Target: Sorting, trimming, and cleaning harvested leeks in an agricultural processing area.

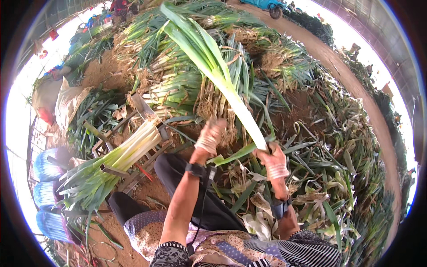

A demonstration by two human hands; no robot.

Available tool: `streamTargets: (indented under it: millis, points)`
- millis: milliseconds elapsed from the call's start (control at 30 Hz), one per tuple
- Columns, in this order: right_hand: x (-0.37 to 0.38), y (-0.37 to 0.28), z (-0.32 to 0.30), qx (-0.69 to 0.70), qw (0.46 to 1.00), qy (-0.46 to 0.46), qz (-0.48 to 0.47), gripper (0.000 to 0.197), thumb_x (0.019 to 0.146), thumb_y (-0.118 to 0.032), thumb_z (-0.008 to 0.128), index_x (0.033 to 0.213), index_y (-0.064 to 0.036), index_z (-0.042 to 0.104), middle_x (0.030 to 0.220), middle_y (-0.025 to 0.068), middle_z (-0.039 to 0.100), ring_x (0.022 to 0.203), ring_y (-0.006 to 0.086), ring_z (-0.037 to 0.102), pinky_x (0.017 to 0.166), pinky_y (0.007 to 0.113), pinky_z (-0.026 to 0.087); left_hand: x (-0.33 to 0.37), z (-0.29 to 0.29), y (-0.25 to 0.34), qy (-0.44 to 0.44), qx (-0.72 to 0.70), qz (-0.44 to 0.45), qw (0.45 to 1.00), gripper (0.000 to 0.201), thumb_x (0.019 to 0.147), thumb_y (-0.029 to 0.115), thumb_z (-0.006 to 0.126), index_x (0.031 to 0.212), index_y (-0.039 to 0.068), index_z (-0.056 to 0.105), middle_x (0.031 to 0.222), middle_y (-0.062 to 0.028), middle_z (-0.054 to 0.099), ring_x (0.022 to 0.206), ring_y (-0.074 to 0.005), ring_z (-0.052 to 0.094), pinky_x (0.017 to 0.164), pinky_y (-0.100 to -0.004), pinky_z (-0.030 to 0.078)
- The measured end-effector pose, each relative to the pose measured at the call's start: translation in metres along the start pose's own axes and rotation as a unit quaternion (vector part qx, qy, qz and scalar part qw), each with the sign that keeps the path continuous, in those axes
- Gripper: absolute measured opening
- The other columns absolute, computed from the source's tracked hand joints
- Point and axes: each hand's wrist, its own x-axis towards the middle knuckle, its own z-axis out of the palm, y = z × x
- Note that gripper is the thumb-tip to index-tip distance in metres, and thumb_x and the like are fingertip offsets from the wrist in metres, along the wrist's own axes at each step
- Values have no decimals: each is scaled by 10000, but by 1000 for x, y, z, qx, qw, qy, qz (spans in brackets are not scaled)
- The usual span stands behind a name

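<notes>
A long leek [235, 102] slants up and away in front of me, its white stalk low and its broad green leaves far off. Around the stalk's bottom end my right hand [272, 162] is closed. My left hand [210, 137] is raised to the left of the stalk, apart from it; motion smears its fingers. Both hands wear light coverings over palm and wrist. A loose green leaf [240, 153] stretches between the left wrist and the right hand. To the left, a bundle of trimmed leeks [129, 149] lies across a wooden and metal rack [142, 107].
Ahead lies a big heap of unpeeled leeks [173, 89] with roots. Stripped leaves [311, 178] cover the ground at right, beside a dirt path [347, 71]. Blue-wrapped bundles [46, 196] stand at far left. A blue vehicle [262, 4] is at the back.
</notes>
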Motion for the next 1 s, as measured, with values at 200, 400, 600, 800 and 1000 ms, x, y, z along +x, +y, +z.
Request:
streamTargets:
  millis: [200,400,600,800,1000]
  points:
    - [-60,31,9,-47,998,9,39,425,664,-208,755,1004,3,613,762,39,611,656,92,533,634,242,449,-16,20,38,-146,-29,4,989,650,831,350,619,1291,-42,380,1098,-141,579,1001,-216,574,863,-363,480]
    - [-85,47,25,-27,993,-111,31,443,736,-236,723,1083,3,588,912,121,664,786,170,616,724,292,481,15,-22,49,45,-227,68,970,702,765,650,567,1018,-5,556,797,-137,622,728,-273,635,698,-363,542]
    - [-58,23,25,91,927,-294,215,488,728,-224,737,1112,24,564,835,74,657,769,147,603,720,265,485,-21,-3,67,-47,-333,-47,941,740,668,645,682,1089,57,526,750,-86,549,670,-213,555,613,-361,490]
    - [-24,30,54,-204,962,-36,-177,756,578,-295,798,1208,-9,493,1087,156,594,1043,292,566,868,396,470,-19,-1,55,49,-295,-13,954,525,752,444,715,1022,37,523,713,-50,500,628,-164,498,555,-302,438]
    - [0,-14,90,-232,932,-41,-274,650,572,-183,794,1158,-128,518,919,119,609,908,315,588,768,439,480,-21,6,59,81,-264,-40,960,286,804,265,699,896,45,540,759,-67,562,679,-191,575,610,-334,517]
